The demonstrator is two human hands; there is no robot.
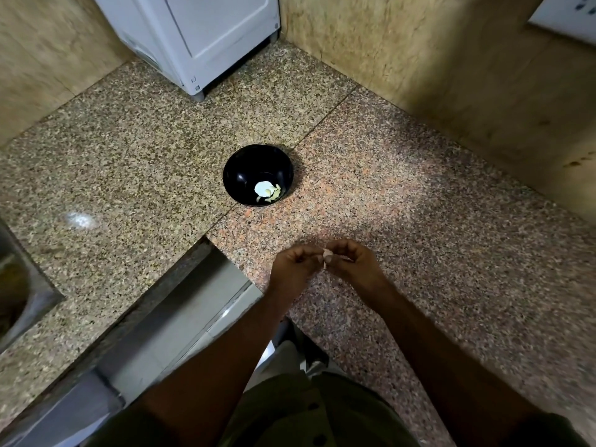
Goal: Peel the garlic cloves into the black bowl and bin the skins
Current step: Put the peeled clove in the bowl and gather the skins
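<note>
A black bowl point(238, 175) stands on the speckled granite counter point(419, 204), holding a few pale peeled garlic cloves point(267, 191). Nearer to me, above the counter's front part, my left hand point(295, 264) and my right hand point(353, 261) are pressed together. Both pinch one small garlic clove point(326, 254) with pinkish papery skin between their fingertips. Most of the clove is hidden by the fingers. No bin is in view.
A white appliance point(200, 37) stands at the back of the counter in the corner. Yellowish stone walls point(451, 75) close the back and right sides. A steel sink point(13, 285) edge shows at far left. The counter's inner corner drops to the floor in front of me.
</note>
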